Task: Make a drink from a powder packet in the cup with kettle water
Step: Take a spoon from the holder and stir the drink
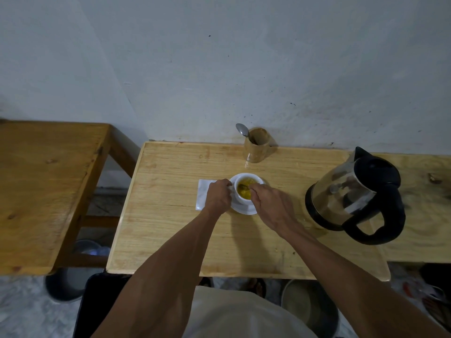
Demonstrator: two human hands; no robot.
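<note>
The work surface is a light wooden table, with a second, darker table set apart at its 9 o'clock. The kettle stands at the 3 o'clock side of the light table, handle toward the person, well apart from the cup; its lid area appears closed, though glare prevents confirmation. A wooden holder with a spare spoon leaning in it stands at 12 o'clock from the cup, against the wall. The cup sits on a white saucer near the table centre and contains yellow liquid, so powder and water are judged to be already in and stirring is the step in hand. Principal hazard: the cup appears fairly full, and a vigorous stir may slop liquid over the rim onto the saucer, the table, or the fingers; if the water is hot, a scald is possible. Secondary hazard: the cup may slide or tip on the saucer if the bracing grip loosens. A white packet or napkin lies flat at 9 o'clock, touching or partly under the saucer edge, and may get wet; which item it is cannot be determined. The right hand is curled, fingertips pinched on the stem of a stirring spoon whose bowl is in the liquid. The left hand is closed loosely against the cup's 9 o'clock side, apparently on the handle, which is hidden.
</note>
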